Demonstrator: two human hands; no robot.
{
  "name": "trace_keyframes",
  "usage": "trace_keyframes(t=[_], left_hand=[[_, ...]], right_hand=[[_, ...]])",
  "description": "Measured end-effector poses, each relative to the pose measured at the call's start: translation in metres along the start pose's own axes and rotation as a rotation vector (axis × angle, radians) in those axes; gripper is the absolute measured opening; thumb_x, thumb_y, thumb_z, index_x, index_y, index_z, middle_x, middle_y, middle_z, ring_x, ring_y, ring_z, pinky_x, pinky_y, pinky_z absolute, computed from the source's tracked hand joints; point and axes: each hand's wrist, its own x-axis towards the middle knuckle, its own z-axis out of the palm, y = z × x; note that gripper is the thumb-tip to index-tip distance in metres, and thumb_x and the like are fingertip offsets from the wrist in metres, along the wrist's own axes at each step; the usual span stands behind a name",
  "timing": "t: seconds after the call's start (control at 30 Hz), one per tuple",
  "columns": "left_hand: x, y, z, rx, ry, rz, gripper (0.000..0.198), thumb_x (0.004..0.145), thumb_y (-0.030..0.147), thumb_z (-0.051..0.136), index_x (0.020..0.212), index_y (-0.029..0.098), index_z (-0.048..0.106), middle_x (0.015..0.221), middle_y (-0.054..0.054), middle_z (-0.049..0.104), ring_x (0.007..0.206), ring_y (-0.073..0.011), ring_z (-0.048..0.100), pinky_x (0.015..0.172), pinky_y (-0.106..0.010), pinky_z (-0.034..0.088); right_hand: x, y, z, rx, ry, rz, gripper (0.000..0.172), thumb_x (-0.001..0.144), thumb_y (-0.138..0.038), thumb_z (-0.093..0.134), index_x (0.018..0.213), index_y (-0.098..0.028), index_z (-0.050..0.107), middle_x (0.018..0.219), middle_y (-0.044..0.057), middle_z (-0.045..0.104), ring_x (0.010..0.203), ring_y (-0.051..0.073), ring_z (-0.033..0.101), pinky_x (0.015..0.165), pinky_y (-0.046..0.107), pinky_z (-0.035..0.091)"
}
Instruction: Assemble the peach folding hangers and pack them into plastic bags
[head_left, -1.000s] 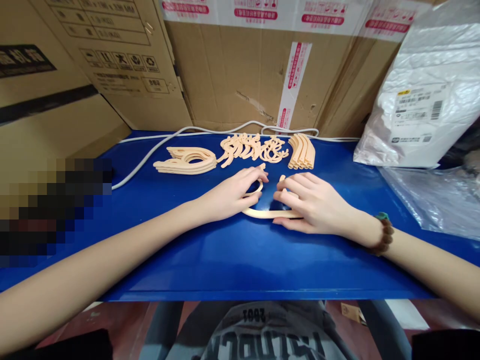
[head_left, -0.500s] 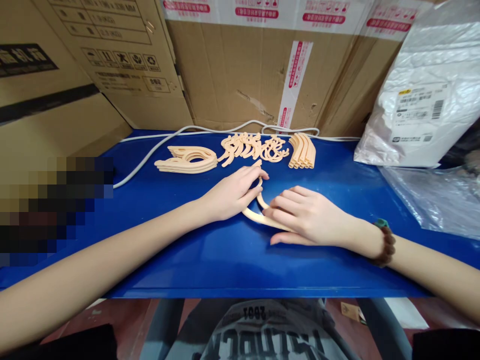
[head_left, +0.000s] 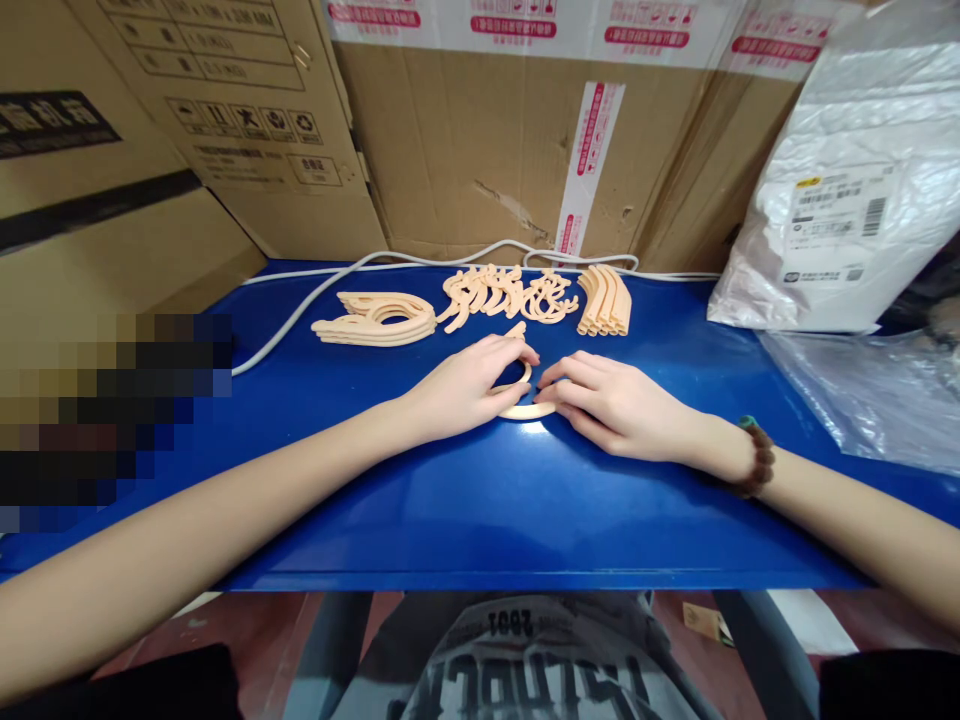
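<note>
A cream plastic folding hanger (head_left: 527, 411) lies low over the blue table, its curved parts showing between my hands. My left hand (head_left: 472, 388) is closed around its left side, and the hook end pokes out above the fingers. On the right, my right hand (head_left: 622, 405) has its fingertips closed on the curved arm. Much of the hanger is hidden under the fingers. Just beyond my hands lie a stack of folded cream hangers (head_left: 379, 333), a row of loose cream hook pieces (head_left: 491, 292) and a bundle of curved hollow arm pieces (head_left: 604, 302).
Cardboard boxes (head_left: 465, 150) wall off the back and left of the blue table (head_left: 420, 510). A white cable (head_left: 300, 310) runs behind the pieces. At the right stand a white plastic parcel bag (head_left: 832, 230) and a clear plastic sheet (head_left: 862, 400).
My right hand has shifted slightly away from me, its fingers drawn together at the arm's end. The hanger's lower arm now curves closer in. My left hand stays almost in place.
</note>
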Motion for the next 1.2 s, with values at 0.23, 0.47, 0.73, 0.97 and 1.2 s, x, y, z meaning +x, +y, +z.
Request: trace_keyframes(t=[0.23,0.47,0.73,0.97,1.2], left_hand=[[0.001,-0.005,-0.001,-0.064,0.102,-0.024,0.028,0.102,0.023,0.036,0.121,0.019,0.056,0.131,-0.011,0.062,0.127,-0.0219,0.057,0.11,-0.041,0.046],[0.004,-0.018,-0.002,0.082,0.163,-0.034,0.03,0.094,0.013,0.042,0.119,0.019,0.058,0.138,-0.013,0.057,0.137,-0.0256,0.048,0.117,-0.049,0.039],[0.0,-0.01,-0.01,0.016,-0.056,0.2,0.055,0.081,0.012,0.052,0.136,0.018,0.048,0.154,-0.015,0.043,0.149,-0.0284,0.032,0.123,-0.051,0.029],[0.0,-0.002,-0.015,0.055,-0.15,0.059,0.074,0.086,0.05,0.067,0.147,0.016,0.042,0.148,-0.016,0.052,0.135,-0.0304,0.051,0.114,-0.043,0.042],[0.002,0.007,-0.061,0.268,-0.242,-0.045,0.075,0.08,0.043,0.065,0.147,0.014,0.046,0.144,-0.013,0.055,0.131,-0.0305,0.053,0.111,-0.042,0.043]], right_hand=[[0.0,0.001,0.003,-0.264,0.114,0.097,0.028,0.103,-0.022,0.04,0.112,-0.015,0.065,0.111,0.014,0.067,0.094,0.024,0.058,0.082,0.036,0.044],[-0.001,-0.003,0.005,-0.311,0.092,0.208,0.034,0.107,-0.031,0.037,0.12,-0.012,0.062,0.095,0.009,0.071,0.081,0.021,0.063,0.074,0.034,0.04],[0.0,0.004,0.005,-0.114,0.068,0.137,0.06,0.101,-0.058,0.039,0.135,-0.011,0.055,0.121,0.018,0.065,0.102,0.029,0.062,0.088,0.042,0.048],[-0.001,0.004,0.006,0.027,0.066,0.091,0.062,0.095,-0.06,0.053,0.136,-0.013,0.051,0.144,0.02,0.055,0.133,0.031,0.051,0.11,0.048,0.041],[-0.001,0.005,0.003,-0.004,0.209,0.142,0.053,0.098,-0.055,0.049,0.13,-0.013,0.053,0.129,0.019,0.063,0.12,0.033,0.058,0.101,0.049,0.047]])
